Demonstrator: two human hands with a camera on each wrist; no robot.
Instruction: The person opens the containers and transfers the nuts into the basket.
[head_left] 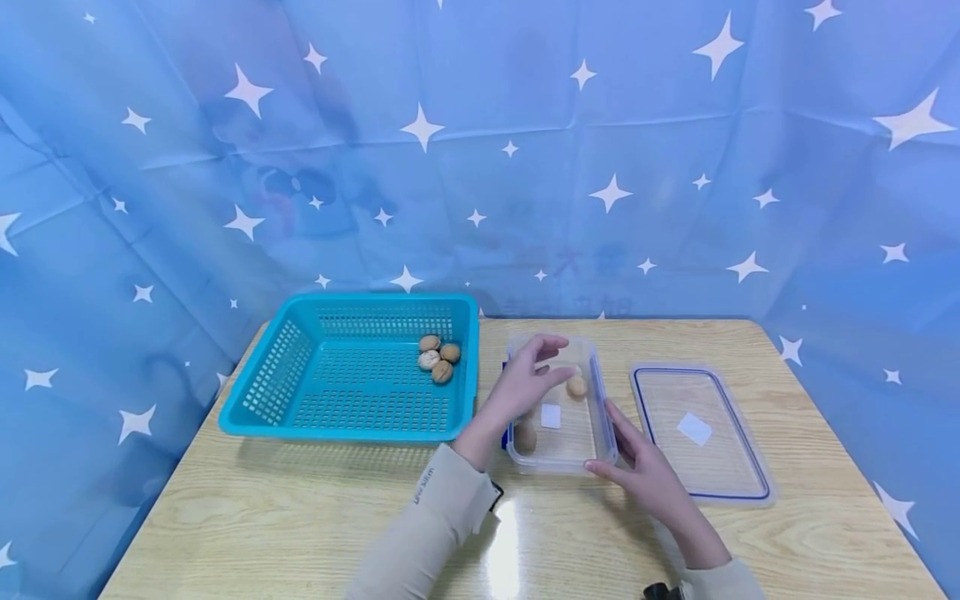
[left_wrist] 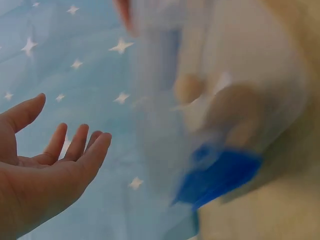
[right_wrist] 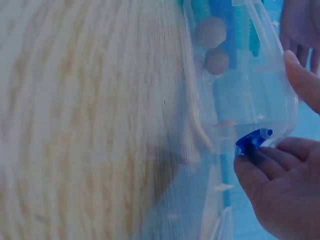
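A clear plastic food container [head_left: 566, 454] with blue latches stands on the table, a few walnuts [head_left: 576, 387] inside it. My left hand [head_left: 525, 385] is above its left side, fingers spread and loosely bent; in the left wrist view nothing lies in that hand [left_wrist: 60, 160]. With the thumb and fingers of my right hand [head_left: 647, 475] I hold the container's right side near the front corner. The right wrist view has these fingers by a blue latch [right_wrist: 252, 140]. Left of the container, several walnuts [head_left: 442, 371] sit together in a turquoise basket [head_left: 345, 433].
A clear lid [head_left: 731, 497] with a blue seal lies flat on the table to the right of the container. The wooden table [head_left: 247, 517] ends at the back against a blue curtain [head_left: 525, 200] with white stars.
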